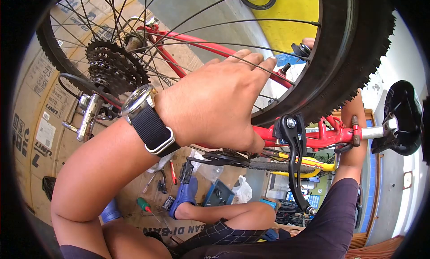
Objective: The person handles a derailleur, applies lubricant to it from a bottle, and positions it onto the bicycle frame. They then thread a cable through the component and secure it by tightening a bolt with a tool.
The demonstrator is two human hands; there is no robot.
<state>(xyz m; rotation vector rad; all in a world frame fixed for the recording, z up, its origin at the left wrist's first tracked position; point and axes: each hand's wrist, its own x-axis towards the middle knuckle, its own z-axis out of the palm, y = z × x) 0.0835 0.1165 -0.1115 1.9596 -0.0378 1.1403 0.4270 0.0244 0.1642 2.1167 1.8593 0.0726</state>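
Note:
Across the middle, my left hand [215,102], with a watch on its wrist, lies over the red bicycle frame [197,42]. Its fingers bend over the upper tube beside the spokes and its thumb rests by the lower red tube; the palm is hidden. My right arm passes behind the rear tyre [363,44]. Only fingertips of my right hand [308,42] show beyond the rim, closed at a small black part [300,50]. A black brake arm [295,156] hangs from the frame. The sprockets [114,66] are at the left.
Flattened cardboard [40,107] covers the floor. A green-handled screwdriver [143,204], a red-handled tool [173,171] and a blue tray [218,194] lie below the bicycle. The black saddle [398,118] juts out at the right. Another person's leg [224,214] stretches across the bottom, near a yellow bicycle [313,162].

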